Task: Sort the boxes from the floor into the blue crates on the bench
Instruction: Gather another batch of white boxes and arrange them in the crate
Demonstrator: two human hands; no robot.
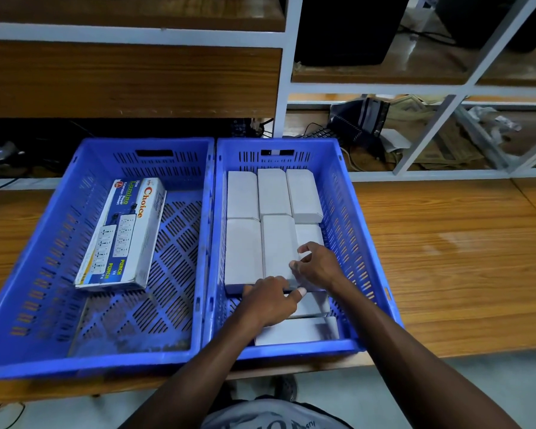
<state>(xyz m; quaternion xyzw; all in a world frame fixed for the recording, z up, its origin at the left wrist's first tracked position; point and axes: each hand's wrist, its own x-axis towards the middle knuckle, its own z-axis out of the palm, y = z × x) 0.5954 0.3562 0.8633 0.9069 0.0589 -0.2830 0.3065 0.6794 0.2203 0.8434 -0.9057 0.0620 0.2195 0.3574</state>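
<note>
Both hands, left hand (pixel 268 300) and right hand (pixel 317 266), curl around one grey box (pixel 277 246) inside the right crate (pixel 365 243).

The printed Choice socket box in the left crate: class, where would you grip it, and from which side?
Grip the printed box across its long side faces, coming from above. It lies flat on the left crate floor, its right side open, probably leaving finger room.
</note>
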